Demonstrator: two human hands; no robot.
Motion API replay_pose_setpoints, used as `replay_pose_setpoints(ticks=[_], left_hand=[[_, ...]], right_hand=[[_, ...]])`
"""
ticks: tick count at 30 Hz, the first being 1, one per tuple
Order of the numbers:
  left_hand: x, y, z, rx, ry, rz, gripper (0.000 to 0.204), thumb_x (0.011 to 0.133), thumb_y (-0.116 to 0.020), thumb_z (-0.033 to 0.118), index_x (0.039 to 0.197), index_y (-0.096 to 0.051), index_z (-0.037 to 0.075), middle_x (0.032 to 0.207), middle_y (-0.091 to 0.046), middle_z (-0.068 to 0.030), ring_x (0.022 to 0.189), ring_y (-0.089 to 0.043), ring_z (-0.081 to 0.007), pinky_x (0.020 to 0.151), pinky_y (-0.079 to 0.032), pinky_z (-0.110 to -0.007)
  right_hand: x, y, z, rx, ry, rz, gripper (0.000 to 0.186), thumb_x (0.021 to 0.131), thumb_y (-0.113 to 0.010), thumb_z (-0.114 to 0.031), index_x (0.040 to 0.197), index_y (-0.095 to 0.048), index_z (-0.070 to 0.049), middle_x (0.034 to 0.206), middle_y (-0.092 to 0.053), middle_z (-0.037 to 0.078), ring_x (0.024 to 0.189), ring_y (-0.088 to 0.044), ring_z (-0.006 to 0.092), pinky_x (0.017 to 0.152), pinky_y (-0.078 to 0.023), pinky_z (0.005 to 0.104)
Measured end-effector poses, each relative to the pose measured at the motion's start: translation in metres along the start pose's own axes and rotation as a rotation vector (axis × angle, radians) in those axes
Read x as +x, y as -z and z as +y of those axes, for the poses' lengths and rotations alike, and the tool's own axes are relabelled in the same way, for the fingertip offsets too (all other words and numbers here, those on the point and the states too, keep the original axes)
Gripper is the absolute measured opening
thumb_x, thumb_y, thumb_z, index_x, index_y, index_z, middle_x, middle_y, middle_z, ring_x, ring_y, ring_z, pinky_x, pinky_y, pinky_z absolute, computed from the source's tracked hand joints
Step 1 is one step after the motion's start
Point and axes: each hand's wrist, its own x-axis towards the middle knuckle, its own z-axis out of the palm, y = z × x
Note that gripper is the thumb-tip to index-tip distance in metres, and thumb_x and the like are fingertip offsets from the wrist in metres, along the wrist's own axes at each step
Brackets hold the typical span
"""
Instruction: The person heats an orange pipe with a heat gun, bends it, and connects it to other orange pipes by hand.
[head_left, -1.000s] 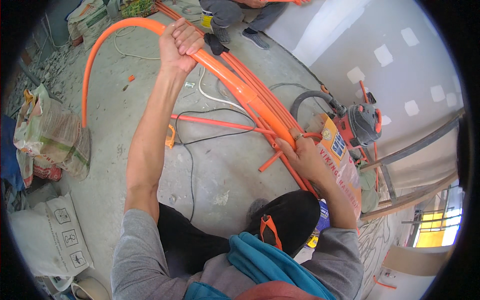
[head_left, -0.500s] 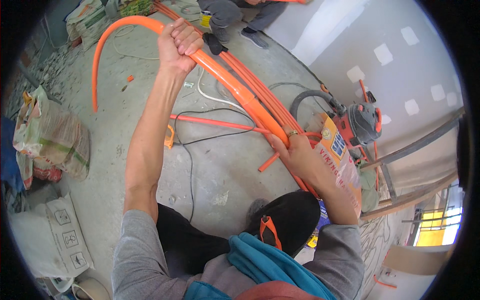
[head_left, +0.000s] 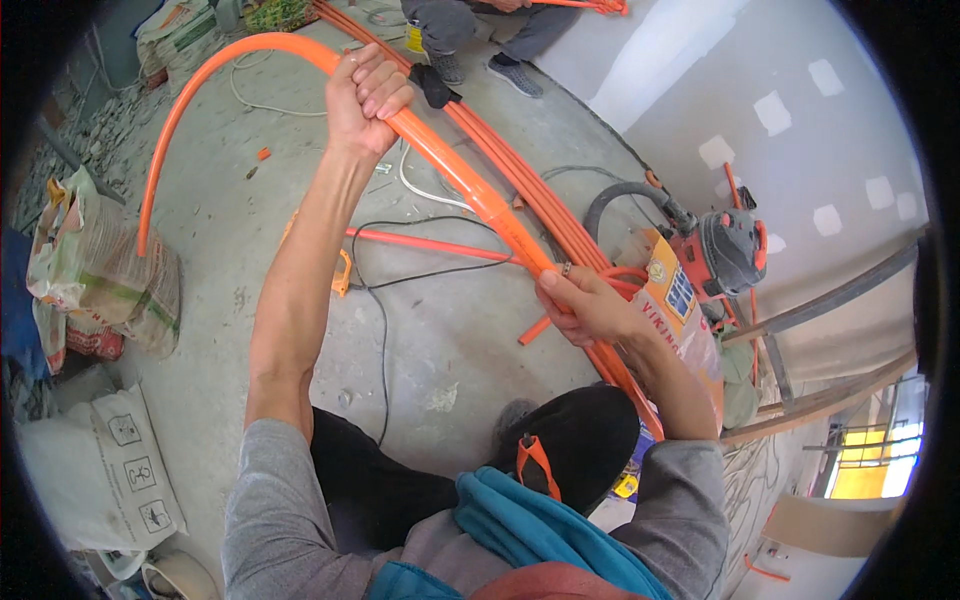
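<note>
Across my body runs a long orange conduit pipe (head_left: 440, 155), with a wider sleeve-like joint partway along it. My left hand (head_left: 370, 98) is closed in a fist around its upper stretch. Beyond that fist the pipe arcs over to the left, and its free end hangs in front of a woven sack (head_left: 115, 270). Below the joint, my right hand (head_left: 592, 308) is wrapped round the same pipe. A bundle of thinner orange pipes (head_left: 510, 165) lies just behind, with a black cloth-like item (head_left: 434, 88) on it. An orange-and-black tool handle (head_left: 538, 462) shows at my right thigh.
A red-and-black vacuum cleaner (head_left: 722, 255) with a hose stands by the wall at right. A black cable (head_left: 383, 340) and a loose orange pipe (head_left: 430, 242) cross the floor. Ahead a person (head_left: 465, 25) crouches holding something orange. A white bag (head_left: 100, 475) lies at left.
The pipe's free end has swung left and down, and its arc is wider. My left hand has shifted slightly right; my right hand's grip on the pipe has changed.
</note>
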Motion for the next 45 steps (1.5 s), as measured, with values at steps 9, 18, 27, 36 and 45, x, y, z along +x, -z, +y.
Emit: replay_pose_setpoints(ticks=[9,18,27,36,45], left_hand=[[0.001,-0.018,-0.01,-0.12,0.053,-0.051,0.04,0.106,-0.046,0.025,0.068,-0.039,0.015,0.052,-0.033,0.006,0.042,-0.03,-0.0078,0.045,-0.03,-0.026],[0.009,0.003,-0.02,-0.036,0.09,-0.175,0.038,0.105,-0.042,0.024,0.068,-0.039,0.017,0.051,-0.03,0.0068,0.039,-0.025,-0.0082,0.039,-0.027,-0.027],[0.009,0.012,-0.033,0.184,0.016,0.417,0.033,0.1,-0.045,0.017,0.068,-0.035,0.018,0.053,-0.023,0.0068,0.041,-0.021,-0.0086,0.04,-0.023,-0.028],[0.02,0.002,-0.021,0.205,0.075,0.353,0.035,0.098,-0.048,0.015,0.068,-0.033,0.018,0.053,-0.023,0.0063,0.041,-0.023,-0.0086,0.04,-0.023,-0.028],[0.023,-0.016,-0.019,0.229,0.064,0.382,0.038,0.098,-0.048,0.014,0.065,-0.03,0.019,0.053,-0.023,0.0059,0.04,-0.022,-0.0094,0.039,-0.023,-0.028]], right_hand=[[0.003,0.027,0.013,0.149,0.014,-0.101,0.045,0.106,-0.049,-0.053,0.086,-0.046,-0.013,0.056,-0.033,-0.004,0.041,-0.03,0.0065,0.037,-0.025,0.0252],[0.022,0.011,0.023,-0.111,0.078,0.191,0.042,0.105,-0.054,-0.046,0.085,-0.05,-0.009,0.058,-0.039,-0.006,0.041,-0.034,0.0073,0.037,-0.027,0.026],[0.041,-0.003,0.041,-1.021,0.483,0.855,0.059,0.101,-0.063,-0.038,0.136,-0.056,0.008,0.062,-0.058,0.019,0.053,-0.06,0.0204,0.054,-0.047,0.0397],[0.021,0.016,0.026,0.055,0.126,-0.027,0.039,0.104,-0.058,-0.045,0.096,-0.056,-0.007,0.064,-0.048,-0.004,0.048,-0.048,0.0104,0.044,-0.04,0.0292],[0.028,-0.008,0.055,-0.507,0.613,0.468,0.037,0.101,-0.063,-0.039,0.094,-0.056,-0.003,0.061,-0.05,0.007,0.045,-0.047,0.0174,0.043,-0.039,0.0363]])
